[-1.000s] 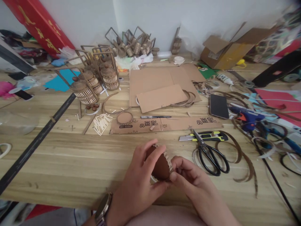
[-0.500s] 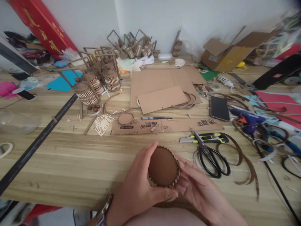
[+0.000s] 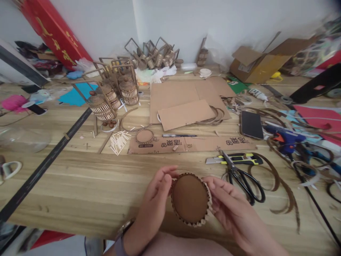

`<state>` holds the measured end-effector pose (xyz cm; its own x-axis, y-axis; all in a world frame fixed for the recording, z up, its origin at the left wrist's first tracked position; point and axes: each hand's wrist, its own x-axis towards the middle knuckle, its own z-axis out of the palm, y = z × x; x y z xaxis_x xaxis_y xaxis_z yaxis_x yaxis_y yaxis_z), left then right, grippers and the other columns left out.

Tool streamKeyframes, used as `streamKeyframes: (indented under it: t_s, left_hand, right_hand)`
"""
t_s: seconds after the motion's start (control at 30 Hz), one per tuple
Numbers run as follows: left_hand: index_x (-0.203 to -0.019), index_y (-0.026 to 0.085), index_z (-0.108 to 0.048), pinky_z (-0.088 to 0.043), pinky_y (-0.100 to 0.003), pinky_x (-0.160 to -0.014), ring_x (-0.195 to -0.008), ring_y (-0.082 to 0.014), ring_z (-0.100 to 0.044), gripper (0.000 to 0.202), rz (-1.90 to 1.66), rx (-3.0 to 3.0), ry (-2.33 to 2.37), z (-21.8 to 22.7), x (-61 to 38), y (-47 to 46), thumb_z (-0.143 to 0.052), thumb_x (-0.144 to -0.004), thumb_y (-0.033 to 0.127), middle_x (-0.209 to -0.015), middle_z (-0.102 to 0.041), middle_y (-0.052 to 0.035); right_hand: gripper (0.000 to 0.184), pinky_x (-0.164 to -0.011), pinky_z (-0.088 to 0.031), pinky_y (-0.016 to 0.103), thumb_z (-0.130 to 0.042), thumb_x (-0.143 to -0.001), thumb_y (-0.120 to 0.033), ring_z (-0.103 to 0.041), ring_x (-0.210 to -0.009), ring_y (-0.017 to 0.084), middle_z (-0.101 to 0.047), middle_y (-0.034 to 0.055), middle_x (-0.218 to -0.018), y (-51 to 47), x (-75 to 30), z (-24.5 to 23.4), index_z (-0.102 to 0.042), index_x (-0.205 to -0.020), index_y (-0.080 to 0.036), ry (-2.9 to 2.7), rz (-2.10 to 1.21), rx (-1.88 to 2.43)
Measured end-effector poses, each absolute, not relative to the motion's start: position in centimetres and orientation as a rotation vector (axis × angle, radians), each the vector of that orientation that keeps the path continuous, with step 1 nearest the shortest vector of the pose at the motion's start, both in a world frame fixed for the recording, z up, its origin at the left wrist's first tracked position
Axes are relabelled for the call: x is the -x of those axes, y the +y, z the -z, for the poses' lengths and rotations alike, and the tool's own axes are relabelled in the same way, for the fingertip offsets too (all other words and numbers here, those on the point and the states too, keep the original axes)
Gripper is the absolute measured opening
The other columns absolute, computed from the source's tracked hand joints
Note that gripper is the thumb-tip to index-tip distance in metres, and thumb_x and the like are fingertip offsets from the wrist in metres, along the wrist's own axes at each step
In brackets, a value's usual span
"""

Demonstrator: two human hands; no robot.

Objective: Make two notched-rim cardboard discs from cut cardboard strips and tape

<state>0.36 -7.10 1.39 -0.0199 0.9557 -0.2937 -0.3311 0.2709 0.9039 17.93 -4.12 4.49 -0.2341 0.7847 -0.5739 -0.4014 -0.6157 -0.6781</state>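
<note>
Both hands hold a round brown cardboard disc (image 3: 190, 198) with a ribbed corrugated rim, its flat face turned up toward me. My left hand (image 3: 156, 202) grips its left edge with curled fingers. My right hand (image 3: 227, 209) cups the right edge from below and behind. The disc is just above the near edge of the wooden table (image 3: 80, 185). A watch shows on my left wrist.
Black scissors (image 3: 243, 177) and a yellow-black utility knife (image 3: 234, 159) lie right of the hands. Farther back are a printed cardboard strip (image 3: 191, 144), a pen (image 3: 179, 135), a phone (image 3: 252, 124), a glue gun (image 3: 286, 138), small cardboard lanterns (image 3: 112, 97), short sticks (image 3: 118, 140) and flat cardboard sheets (image 3: 183, 99).
The disc was turned from edge-on to flat face up. My left thumb has come off its lower rim, and both hands have shifted slightly right, holding it by its sides.
</note>
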Motion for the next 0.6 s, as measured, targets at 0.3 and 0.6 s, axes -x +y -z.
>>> streamKeyframes:
  t_s: [0.3,0.6]
  left_hand:
    - [-0.129,0.019,-0.063,-0.046,-0.038,-0.093,-0.111,-0.0300,-0.061,0.062,-0.917,-0.779,0.848,-3.3,-0.2,-7.1,-0.066,-0.083,0.060,-0.117,-0.068,-0.0122]
    - [-0.125,0.018,-0.060,-0.056,-0.031,-0.056,-0.082,-0.0265,-0.072,0.070,-0.963,-0.130,0.314,-1.2,-0.5,-6.2,-0.030,-0.093,0.072,-0.106,-0.072,-0.0167]
  right_hand:
    - [0.037,-0.053,-0.040,0.022,-0.076,-0.073,-0.056,-0.049,-0.057,0.010,-0.063,0.0001,-0.067,-4.2,-17.3,-4.9,-0.077,-0.086,-0.021,-1.149,-1.807,1.295]
    - [0.024,-0.052,-0.048,0.025,-0.060,-0.085,-0.045,-0.061,-0.063,0.017,-0.069,0.0045,-0.076,-3.0,-20.5,-4.5,-0.073,-0.084,-0.024,-1.729,-0.846,1.488]
